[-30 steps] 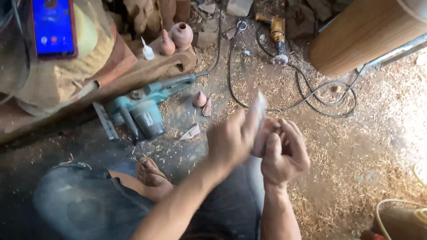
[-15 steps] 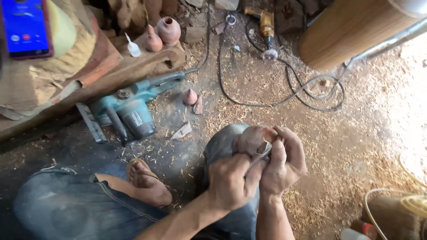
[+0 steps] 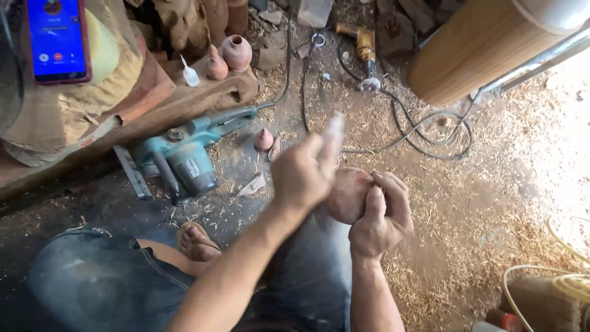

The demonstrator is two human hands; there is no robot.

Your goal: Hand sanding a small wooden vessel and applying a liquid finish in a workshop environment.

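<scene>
My right hand (image 3: pixel 381 218) grips a round reddish-brown wooden piece (image 3: pixel 345 195) and steadies it over my knee in blue jeans (image 3: pixel 307 270). My left hand (image 3: pixel 301 175) is raised just left of and above the piece, blurred by motion. Its fingers pinch a pale thin strip (image 3: pixel 335 130) that looks like sandpaper and sticks upward. The lower side of the wooden piece is hidden behind my right hand's fingers.
On the sawdust floor lie a teal power tool (image 3: pixel 184 154), a small wooden cone (image 3: pixel 263 140), a yellow drill (image 3: pixel 365 43) and a looped black cable (image 3: pixel 424 132). Small turned vases (image 3: pixel 236 52) and a phone with a lit screen (image 3: pixel 56 38) sit left. A big wooden cylinder (image 3: pixel 485 43) stands top right.
Half a second ago my left hand was low, against the underside of the wooden piece. It has swept up and left with the strip, back near where it was a second ago.
</scene>
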